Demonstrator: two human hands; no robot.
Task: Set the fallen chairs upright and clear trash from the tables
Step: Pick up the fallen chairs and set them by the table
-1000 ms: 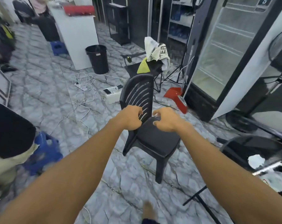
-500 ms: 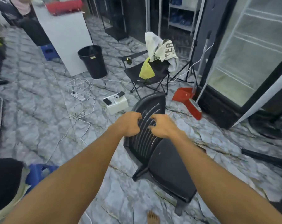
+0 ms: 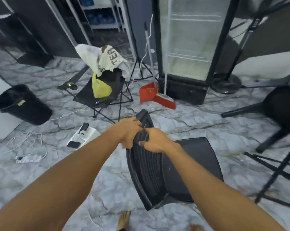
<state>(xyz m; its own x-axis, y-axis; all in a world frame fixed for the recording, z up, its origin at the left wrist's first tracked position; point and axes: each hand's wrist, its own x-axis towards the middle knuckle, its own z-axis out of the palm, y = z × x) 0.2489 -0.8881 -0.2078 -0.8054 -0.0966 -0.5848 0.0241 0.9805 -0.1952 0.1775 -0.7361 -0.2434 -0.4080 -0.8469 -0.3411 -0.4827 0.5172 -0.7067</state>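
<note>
A black plastic chair [image 3: 159,170] with a slatted back stands on the marbled floor right below me, its back toward me and its seat pointing right. My left hand [image 3: 129,130] grips the top left edge of the backrest. My right hand [image 3: 155,139] is closed on the slats just beside it. A second black chair [image 3: 280,107] lies on its side at the right edge, its legs pointing left and down.
A black trash bin [image 3: 22,104] stands at the left. A folding chair [image 3: 104,92] with white and yellow cloths is ahead. A red dustpan with broom [image 3: 156,95] leans by a glass-door fridge [image 3: 191,47]. A power strip [image 3: 84,135], phone and cables lie on the floor. My bare foot [image 3: 124,220] is below.
The chair has swung round and come closer beneath me, its seat now pointing right. Both hands stay on its backrest. The view has turned right, showing the fallen chair.
</note>
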